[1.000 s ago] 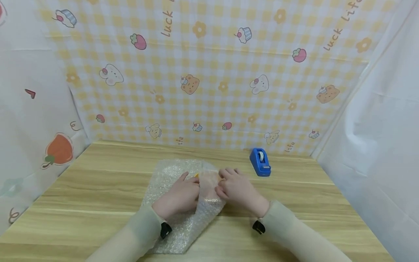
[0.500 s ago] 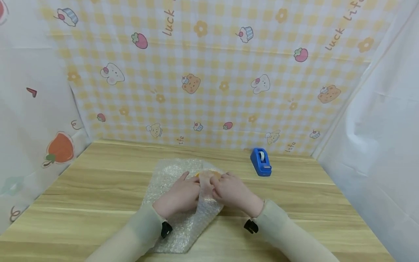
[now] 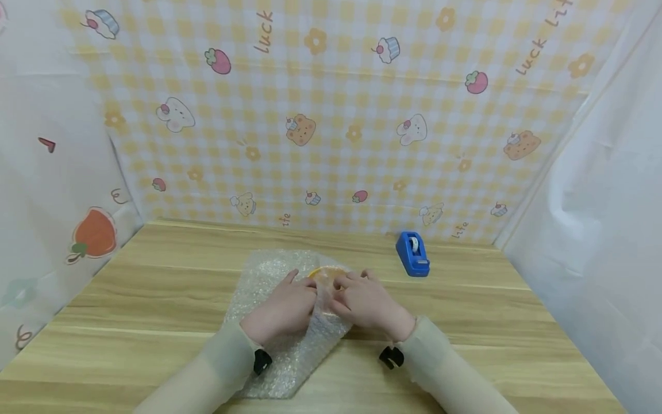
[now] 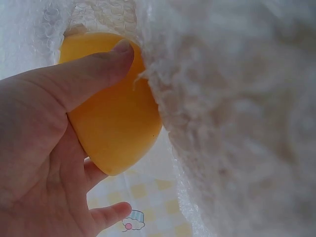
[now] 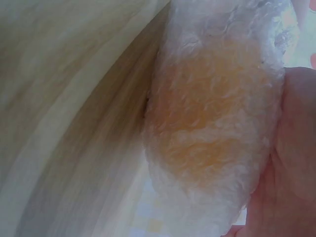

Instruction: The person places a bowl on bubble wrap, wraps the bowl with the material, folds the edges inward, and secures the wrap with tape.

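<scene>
A smooth yellow bowl [image 4: 116, 118] stands partly wrapped in a sheet of clear bubble wrap [image 3: 281, 368] on the table. My left hand [image 3: 283, 305] grips the bowl's left side, its thumb lying across the yellow surface in the left wrist view. On the other side, my right hand [image 3: 369, 302] holds a flap of the wrap with curled fingers at the bowl's mouth. In the right wrist view, the bowl shows orange through the wrap [image 5: 212, 113], and the palm [image 5: 301, 143] lies against it. Most right fingertips are hidden there.
A blue tape dispenser [image 3: 412, 255] with a roll of tape stands at the back right of the wooden table [image 3: 155, 299]. Behind the table hangs a yellow checked cloth [image 3: 331, 172]. White cloths hang on both sides.
My right hand has moved left, drawing the wrap's flap inward over the bowl's mouth. More of the yellow rim shows now. The left hand has stayed nearly still.
</scene>
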`<state>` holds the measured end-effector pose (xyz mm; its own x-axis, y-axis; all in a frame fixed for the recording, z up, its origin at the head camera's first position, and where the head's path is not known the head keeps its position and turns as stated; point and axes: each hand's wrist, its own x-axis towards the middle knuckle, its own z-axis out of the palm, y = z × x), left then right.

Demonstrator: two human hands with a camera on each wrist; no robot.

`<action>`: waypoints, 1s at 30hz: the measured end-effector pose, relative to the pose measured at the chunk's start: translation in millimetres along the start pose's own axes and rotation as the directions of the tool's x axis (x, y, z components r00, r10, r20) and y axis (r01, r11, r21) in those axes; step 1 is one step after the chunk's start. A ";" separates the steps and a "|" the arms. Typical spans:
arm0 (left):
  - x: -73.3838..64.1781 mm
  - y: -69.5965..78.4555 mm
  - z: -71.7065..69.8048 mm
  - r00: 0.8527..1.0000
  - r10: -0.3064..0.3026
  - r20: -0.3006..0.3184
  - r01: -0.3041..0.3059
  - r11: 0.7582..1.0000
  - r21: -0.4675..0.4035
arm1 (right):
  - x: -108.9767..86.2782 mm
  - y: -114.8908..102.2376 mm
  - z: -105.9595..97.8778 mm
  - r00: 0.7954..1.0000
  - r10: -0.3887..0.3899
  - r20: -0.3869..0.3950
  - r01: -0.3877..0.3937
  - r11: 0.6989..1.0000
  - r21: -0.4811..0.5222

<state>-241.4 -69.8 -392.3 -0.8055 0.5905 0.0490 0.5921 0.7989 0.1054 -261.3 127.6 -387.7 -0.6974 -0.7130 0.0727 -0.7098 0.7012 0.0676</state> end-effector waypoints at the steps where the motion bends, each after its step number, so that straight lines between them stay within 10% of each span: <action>1: 0.2 0.2 0.1 1.000 0.003 -0.002 -0.003 1.000 0.004 | -0.3 0.0 -0.4 1.000 0.006 0.007 -0.006 1.000 0.006; 12: 0.1 -8.3 2.2 0.998 0.067 0.016 -0.065 0.991 -0.120 | -1.0 2.0 1.5 0.995 0.058 0.077 -0.065 0.995 0.081; 19: -5.4 -33.1 -27.5 0.989 0.138 -0.050 -0.147 0.917 -0.370 | -1.7 1.6 -0.7 0.994 0.063 0.092 -0.072 0.993 0.095; 26: -12.1 -77.3 -37.3 0.970 -0.164 -0.180 0.064 0.886 -0.459 | -1.8 0.7 -1.1 0.994 0.067 0.092 -0.075 0.993 0.091; 30: -11.3 -100.6 -29.0 0.927 -0.360 -0.101 0.244 0.787 -0.567 | -2.3 0.5 0.2 0.994 0.063 0.093 -0.071 0.994 0.087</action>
<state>-292.6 -160.2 -374.6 -0.9626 0.2484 0.1078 0.2564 0.7083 0.6578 -260.0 129.6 -388.0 -0.7466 -0.6650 -0.0157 -0.6646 0.7468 -0.0245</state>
